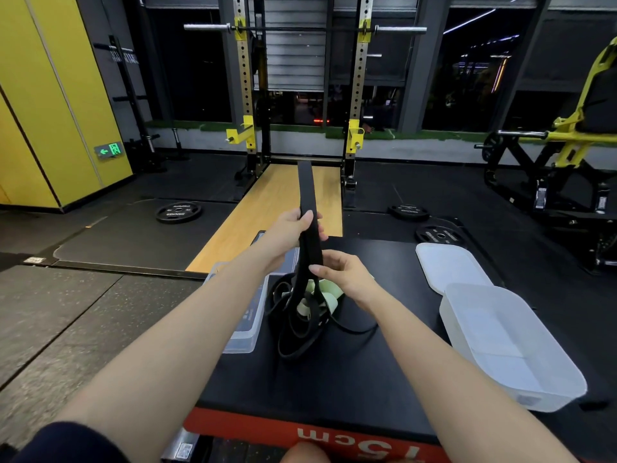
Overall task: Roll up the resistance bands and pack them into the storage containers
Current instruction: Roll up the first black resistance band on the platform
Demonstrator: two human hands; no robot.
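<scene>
Black band (306, 188) held taut above the counter (384, 362), left hand (290, 230) and right hand (344, 274) both gripping it; rolling tightly from one end should keep it compact.

I see my left hand (293, 228) gripping a wide black band (306, 192), which stands up above the fist and runs down to my right hand (344, 272), whose fingers pinch it lower. Below them a heap of black and pale green bands (307, 312) lies near the middle of the black platform (367, 379). An open clear container (507, 345) sits at the platform's right edge, its lid (450, 265) just beyond it toward the far right corner. Another clear container (243, 315) lies along the left edge.
</scene>
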